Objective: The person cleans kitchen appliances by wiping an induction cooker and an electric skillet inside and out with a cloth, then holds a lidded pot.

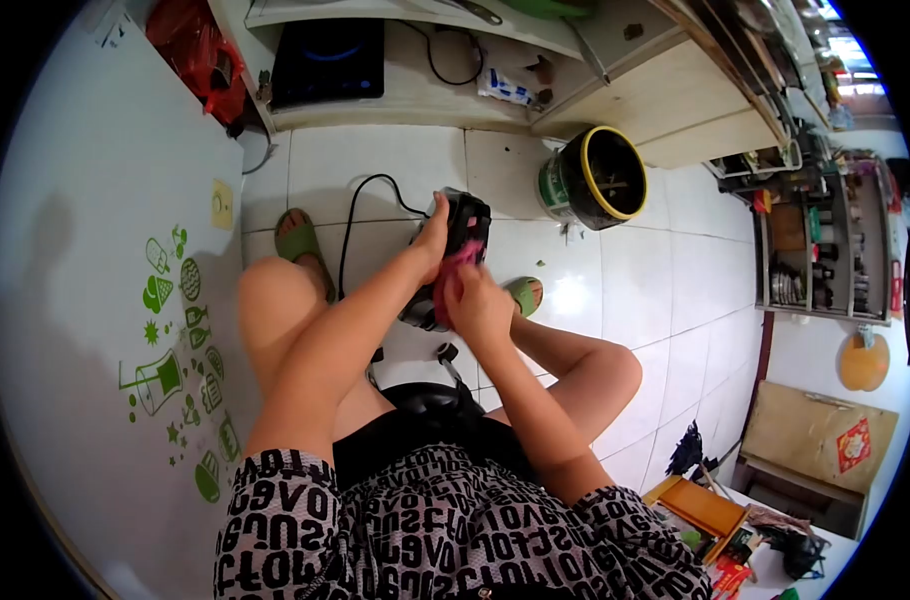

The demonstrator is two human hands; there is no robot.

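Between my knees, low over the floor, is a black boxy appliance (468,212) with a black cord (355,215) trailing from it; its exact kind I cannot make out. My left hand (434,238) grips its left side, thumb along the edge. In my right hand (482,308) a pink cloth (461,262) is bunched up and pressed against the appliance. My closed fingers and the cloth hide much of its top face.
A black bucket with a yellow rim (615,212) stands on the tiles at right. Ahead, an induction cooker (330,62) leans inside an open cabinet (425,112). A white decorated panel (95,300) rises close at left. Green slippers (297,240) are on my feet.
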